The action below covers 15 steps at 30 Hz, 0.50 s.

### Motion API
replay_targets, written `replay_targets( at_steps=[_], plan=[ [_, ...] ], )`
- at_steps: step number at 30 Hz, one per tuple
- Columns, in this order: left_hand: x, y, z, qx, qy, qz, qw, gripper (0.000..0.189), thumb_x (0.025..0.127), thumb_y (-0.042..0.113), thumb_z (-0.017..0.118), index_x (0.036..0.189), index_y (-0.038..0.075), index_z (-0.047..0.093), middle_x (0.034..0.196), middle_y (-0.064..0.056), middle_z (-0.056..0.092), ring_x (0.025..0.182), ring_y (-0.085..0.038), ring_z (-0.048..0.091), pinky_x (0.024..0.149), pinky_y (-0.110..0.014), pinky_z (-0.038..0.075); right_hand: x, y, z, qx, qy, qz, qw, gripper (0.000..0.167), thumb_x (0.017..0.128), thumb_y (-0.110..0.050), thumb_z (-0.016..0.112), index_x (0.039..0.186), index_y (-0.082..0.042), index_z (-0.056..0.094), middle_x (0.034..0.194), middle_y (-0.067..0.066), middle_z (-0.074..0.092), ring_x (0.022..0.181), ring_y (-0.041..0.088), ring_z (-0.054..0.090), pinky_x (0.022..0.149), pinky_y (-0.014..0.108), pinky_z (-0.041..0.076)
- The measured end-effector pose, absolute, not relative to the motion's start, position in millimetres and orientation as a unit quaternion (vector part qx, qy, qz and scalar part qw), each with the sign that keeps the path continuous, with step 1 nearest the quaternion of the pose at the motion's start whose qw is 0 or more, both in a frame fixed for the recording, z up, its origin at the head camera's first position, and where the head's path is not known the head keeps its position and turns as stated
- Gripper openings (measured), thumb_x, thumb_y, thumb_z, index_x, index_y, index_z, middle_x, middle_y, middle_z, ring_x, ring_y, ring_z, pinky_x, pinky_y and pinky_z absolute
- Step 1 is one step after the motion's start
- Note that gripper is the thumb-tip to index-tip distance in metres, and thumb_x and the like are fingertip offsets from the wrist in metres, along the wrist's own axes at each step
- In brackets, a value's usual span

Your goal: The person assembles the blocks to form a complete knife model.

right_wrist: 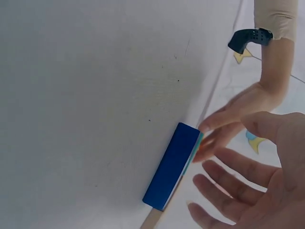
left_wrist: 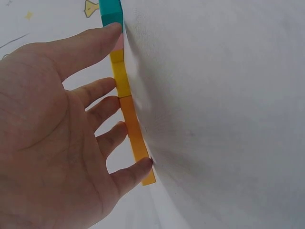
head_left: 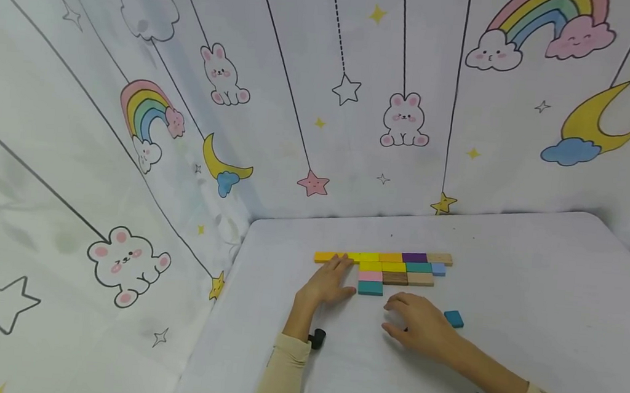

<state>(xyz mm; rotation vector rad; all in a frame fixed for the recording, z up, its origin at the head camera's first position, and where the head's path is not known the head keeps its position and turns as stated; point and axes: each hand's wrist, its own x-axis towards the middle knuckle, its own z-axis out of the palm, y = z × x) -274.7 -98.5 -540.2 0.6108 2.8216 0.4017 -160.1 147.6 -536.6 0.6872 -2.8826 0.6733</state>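
Flat coloured wooden blocks lie in staggered rows on the white table. My left hand [head_left: 327,282] reaches over the left end, its fingertips at the orange block [left_wrist: 134,129] and the yellow block [left_wrist: 121,81]. Its thumb tip lies by the teal block [head_left: 370,288] of the nearest row. Loosely bent and holding nothing, my right hand [head_left: 421,324] hovers in front of the rows. Just right of it a separate blue block [head_left: 453,318] rests on the table; in the right wrist view this block stands large, left of the fingers.
Purple [head_left: 414,257] and natural-wood [head_left: 440,259] blocks end the far row. Pink [head_left: 370,276] and dark brown [head_left: 395,278] blocks sit closer in. A light blue block [head_left: 438,269] juts out at the right. Cartoon-printed cloth walls [head_left: 287,126] rise behind the table and at its left.
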Motion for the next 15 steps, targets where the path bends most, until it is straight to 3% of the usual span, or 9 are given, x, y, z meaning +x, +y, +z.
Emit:
replay_targets(
  at_steps=[7,15],
  plan=[
    [-276.0,-99.5,-543.4,0.213,0.960,0.141,0.113,0.073,0.101,0.042,0.068,0.162,0.018,0.037,0.174,-0.003,0.022,0.160,-0.026,0.018,0.128,-0.049,0.025,-143.2,160.9,-534.2,0.219,-0.951,0.214,0.044,0.031,0.090,-0.039,0.083,0.112,-0.017,0.078,0.114,-0.004,0.070,0.107,0.020,0.067,0.096,0.046,0.060],
    [-280.1,-99.5,-548.4,0.205,0.962,0.132,0.120,0.075,0.100,0.045,0.067,0.164,0.023,0.033,0.174,0.001,0.019,0.161,-0.022,0.015,0.129,-0.046,0.023,-127.8,177.2,-536.6,0.221,-0.955,0.189,0.058,0.027,0.086,-0.039,0.085,0.105,-0.021,0.079,0.107,-0.010,0.068,0.095,0.012,0.066,0.088,0.039,0.062]
  ],
)
